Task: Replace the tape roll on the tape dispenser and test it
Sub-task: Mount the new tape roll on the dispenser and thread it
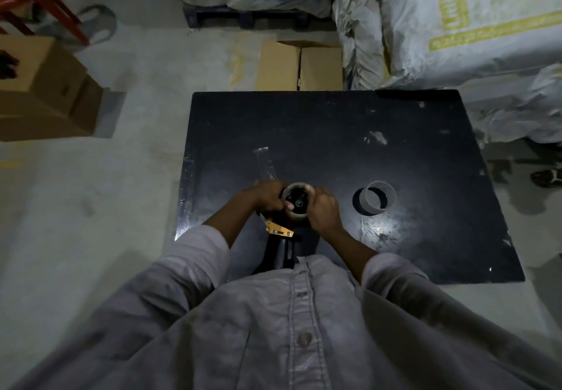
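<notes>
Tape roll sits on the dispenser hub over the black table, left hand and right hand clamped around it. Seating step, apparently; dim light. Next: thread tape forward. Empty core lies apart.

dispenser handle half-hidden (by shirt)

Blurred yellow-green print on white sack, unreadable
</notes>
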A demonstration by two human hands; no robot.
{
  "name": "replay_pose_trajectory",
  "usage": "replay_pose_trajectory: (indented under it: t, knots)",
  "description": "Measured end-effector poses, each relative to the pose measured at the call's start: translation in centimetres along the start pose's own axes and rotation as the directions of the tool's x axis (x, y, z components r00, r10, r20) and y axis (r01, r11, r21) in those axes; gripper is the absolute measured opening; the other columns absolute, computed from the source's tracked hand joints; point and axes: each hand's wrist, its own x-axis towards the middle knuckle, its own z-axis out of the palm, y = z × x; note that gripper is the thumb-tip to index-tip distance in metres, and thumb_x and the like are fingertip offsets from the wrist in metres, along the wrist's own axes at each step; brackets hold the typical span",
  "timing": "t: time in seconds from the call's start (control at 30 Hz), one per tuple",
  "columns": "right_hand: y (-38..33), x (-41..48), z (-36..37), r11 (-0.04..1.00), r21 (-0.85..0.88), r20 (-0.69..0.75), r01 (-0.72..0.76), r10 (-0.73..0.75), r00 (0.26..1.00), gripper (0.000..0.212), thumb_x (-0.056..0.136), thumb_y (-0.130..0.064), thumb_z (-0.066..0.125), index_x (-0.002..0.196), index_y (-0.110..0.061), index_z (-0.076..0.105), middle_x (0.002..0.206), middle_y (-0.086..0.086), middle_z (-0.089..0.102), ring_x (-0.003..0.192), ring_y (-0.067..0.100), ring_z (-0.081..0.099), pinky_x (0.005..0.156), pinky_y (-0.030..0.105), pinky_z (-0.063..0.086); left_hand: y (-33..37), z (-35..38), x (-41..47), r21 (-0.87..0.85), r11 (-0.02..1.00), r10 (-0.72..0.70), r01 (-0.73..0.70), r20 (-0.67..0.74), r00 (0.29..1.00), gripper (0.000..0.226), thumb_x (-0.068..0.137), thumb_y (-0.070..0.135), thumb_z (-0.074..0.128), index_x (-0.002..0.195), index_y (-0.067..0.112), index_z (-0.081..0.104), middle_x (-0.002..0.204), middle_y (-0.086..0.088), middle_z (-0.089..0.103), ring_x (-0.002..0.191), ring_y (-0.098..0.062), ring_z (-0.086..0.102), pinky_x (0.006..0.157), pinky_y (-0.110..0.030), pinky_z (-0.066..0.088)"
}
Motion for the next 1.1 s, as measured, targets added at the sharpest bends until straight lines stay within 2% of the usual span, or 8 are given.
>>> replay_pose_trajectory:
  t: [0.13,0.23,0.43,0.53,0.73,0.9,1.0,1.1]
  knots:
    - [0.4,-0.5,-0.2,0.924,0.339,0.107,-0.175,0.146,0.983,0.067,0.119,-0.051,0.041,0.126,0.006,0.075,0.129,0.027,0.076,0.125,0.04,0.071,0.112,0.049,0.056,-0.4,0.4,0.1,-0.109,0.994,0.0,0.001,0.013,1.0,0.05,0.105,0.029,0.076,0.15,0.01,0.065,0.146,-0.013,0.072,0.14,-0.032,0.066,0.125,-0.049,0.05]
    - [0.9,-1.0,-0.7,0.594,0.694,0.386,-0.406,0.169,0.907,0.05,0.111,-0.039,0.069,0.134,0.006,0.072,0.138,0.021,0.076,0.14,0.037,0.069,0.126,0.051,0.053,-1.4,0.5,-0.3,-0.265,0.964,-0.028,0.035,0.031,0.999,0.046,0.106,0.017,0.075,0.148,0.0,0.065,0.144,-0.02,0.072,0.139,-0.036,0.067,0.123,-0.049,0.053]
    - [1.3,-1.0,-1.2,0.48,0.753,0.464,-0.45,0.097,0.881,0.047,0.108,-0.013,0.073,0.149,0.009,0.064,0.15,0.026,0.07,0.149,0.034,0.064,0.133,0.047,0.046,-1.9,0.1,-0.5,-0.305,0.95,-0.055,0.072,0.064,0.996,0.053,0.104,0.016,0.077,0.153,0.003,0.059,0.147,-0.018,0.069,0.141,-0.034,0.065,0.125,-0.051,0.052]
    - [1.8,-1.0,-1.1,0.486,0.758,0.444,-0.435,0.104,0.89,0.046,0.11,-0.011,0.07,0.15,0.011,0.062,0.151,0.027,0.069,0.149,0.036,0.064,0.132,0.049,0.046,-1.4,0.5,-0.2,-0.241,0.969,-0.043,0.051,0.037,0.998,0.053,0.104,0.023,0.078,0.152,0.008,0.061,0.146,-0.015,0.071,0.136,-0.031,0.067,0.118,-0.045,0.055]
    - [2.0,-1.9,-0.6,0.546,0.726,0.392,-0.418,0.171,0.904,0.045,0.112,-0.012,0.068,0.149,0.011,0.061,0.148,0.034,0.068,0.142,0.046,0.067,0.119,0.065,0.055,0.1,-0.1,0.9,-0.065,0.997,-0.037,0.042,0.069,0.997,0.06,0.103,0.03,0.079,0.156,0.015,0.055,0.143,-0.014,0.071,0.113,-0.027,0.07,0.071,-0.032,0.06]
    - [1.3,-1.8,-0.4,0.658,0.667,0.31,-0.349,0.182,0.933,0.044,0.11,-0.017,0.071,0.147,0.006,0.066,0.14,0.029,0.074,0.136,0.043,0.072,0.119,0.059,0.057,-0.3,-0.1,1.2,0.023,0.997,-0.08,0.078,0.083,0.993,0.063,0.101,0.036,0.08,0.155,0.012,0.056,0.146,-0.013,0.07,0.135,-0.033,0.068,0.116,-0.052,0.058]
    - [0.8,-2.1,-0.6,0.705,0.635,0.275,-0.316,0.176,0.945,0.045,0.109,-0.022,0.074,0.145,0.004,0.069,0.138,0.025,0.076,0.134,0.039,0.073,0.119,0.051,0.059,-0.2,-0.7,1.4,0.111,0.99,-0.094,0.083,0.096,0.991,0.066,0.099,0.044,0.08,0.155,0.018,0.057,0.148,-0.01,0.07,0.141,-0.033,0.065,0.125,-0.051,0.049]
    - [0.3,-2.5,-1.0,0.732,0.624,0.242,-0.273,0.151,0.958,0.045,0.105,-0.03,0.079,0.139,-0.001,0.075,0.134,0.021,0.08,0.124,0.03,0.077,0.102,0.039,0.063,-0.3,-1.7,1.6,0.182,0.978,-0.111,0.099,0.06,0.992,0.068,0.094,0.049,0.085,0.151,0.019,0.063,0.147,-0.008,0.071,0.143,-0.032,0.063,0.13,-0.049,0.042]
